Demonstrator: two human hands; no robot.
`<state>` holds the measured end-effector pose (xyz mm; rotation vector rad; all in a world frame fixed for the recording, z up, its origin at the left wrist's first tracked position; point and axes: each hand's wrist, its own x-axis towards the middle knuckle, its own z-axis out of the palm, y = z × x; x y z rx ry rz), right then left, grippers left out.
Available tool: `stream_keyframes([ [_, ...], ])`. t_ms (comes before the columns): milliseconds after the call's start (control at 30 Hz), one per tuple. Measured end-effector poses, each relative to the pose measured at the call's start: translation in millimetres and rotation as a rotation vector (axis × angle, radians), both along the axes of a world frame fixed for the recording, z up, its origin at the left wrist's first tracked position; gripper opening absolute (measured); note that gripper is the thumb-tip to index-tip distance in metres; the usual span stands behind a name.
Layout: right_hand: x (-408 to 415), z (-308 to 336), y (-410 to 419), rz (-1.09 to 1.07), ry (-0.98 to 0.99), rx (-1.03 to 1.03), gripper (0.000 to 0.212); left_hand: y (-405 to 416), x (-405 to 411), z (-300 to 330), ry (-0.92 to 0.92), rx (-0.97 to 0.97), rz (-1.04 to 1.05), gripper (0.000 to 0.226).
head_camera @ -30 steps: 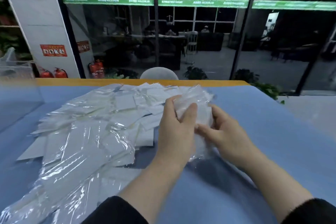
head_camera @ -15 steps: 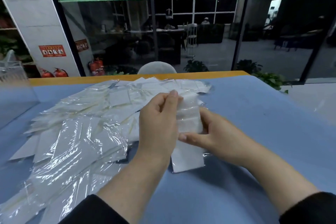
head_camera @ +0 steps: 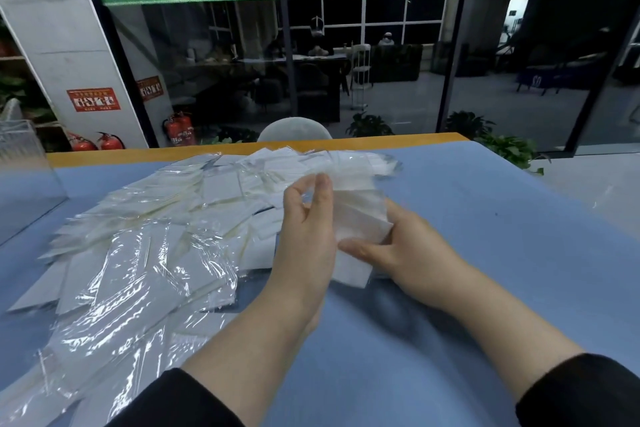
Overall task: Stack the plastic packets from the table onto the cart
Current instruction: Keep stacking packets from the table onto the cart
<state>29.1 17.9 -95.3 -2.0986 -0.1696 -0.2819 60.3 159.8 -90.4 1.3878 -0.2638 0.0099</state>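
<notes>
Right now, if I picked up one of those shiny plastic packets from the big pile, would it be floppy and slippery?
Probably floppy: the packets held between the left hand and right hand bend and crinkle. Likely slippery too, since the glossy pile of packets has slid into a loose spread on the blue table. They look thin and light.

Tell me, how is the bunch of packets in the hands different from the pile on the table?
The bunch is small, gathered and lifted; the pile is big, spread out and lying flat. The right hand grips the bunch; nothing holds the pile. Both are clear plastic with white inside.
</notes>
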Motion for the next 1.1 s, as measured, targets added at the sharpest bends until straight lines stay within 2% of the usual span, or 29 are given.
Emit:
stream_keyframes([
  [67,-3.7,7.1,-2.4,-0.046,-0.051,-0.057,0.028,4.4,-3.5,6.4,-0.273,0.096,0.088,0.053],
  [133,-10.4,18.2,-4.8,-0.045,-0.067,-0.205,0.018,10.4,-5.7,12.0,-0.518,0.223,0.13,0.051],
  [200,-19.7,29.3,-5.4,-0.015,-0.034,-0.343,0.012,13.6,-4.7,13.7,-0.582,0.347,0.113,0.049],
  [300,-21.2,35.2,-10.0,-0.086,0.012,-0.394,0.012,15.3,-1.5,14.9,-0.468,0.399,0.027,0.025],
  [367,-17.7,31.9,-14.6,-0.148,0.025,-0.41,0.037,15.1,1.7,11.9,-0.38,0.335,0.001,0.016],
  [400,-16.5,30.4,-17.5,-0.173,0.029,-0.405,0.043,14.7,3.6,9.7,-0.32,0.27,0.0,0.014],
  [500,-16.4,29.4,-22.6,-0.158,0.038,-0.359,0.034,10.9,5.2,7.1,-0.17,0.128,-0.004,0.008],
  [600,-18.3,32.5,-25.4,-0.17,-0.019,-0.288,0.021,9.5,3.5,8.6,-0.207,0.13,0.112,0.014],
  [700,-20.9,36.7,-24.7,-0.192,-0.007,-0.416,0.019,13.3,-0.2,12.2,-0.308,0.09,0.162,0.032],
  [800,-14.2,28.1,-14.1,-0.145,0.049,-0.56,0.02,7.3,5.2,2.3,-0.195,0.278,0.118,0.035],
  [867,-8.2,19.4,-9.3,-0.13,0.058,-0.58,0.025,4.2,12.8,-5.9,-0.109,0.341,0.133,0.02],
  [933,-6.2,15.4,-11.9,-0.115,0.075,-0.546,0.028,3.6,17.4,-9.3,-0.047,0.31,0.154,0.005],
  [1000,-8.0,15.4,-18.1,-0.079,0.11,-0.483,0.029,4.2,18.6,-9.8,-0.02,0.307,0.141,0.008],
  [1100,-10.5,14.9,-21.4,-0.041,0.155,-0.465,0.029,2.4,13.4,-9.8,-0.042,0.412,0.055,0.022],
])
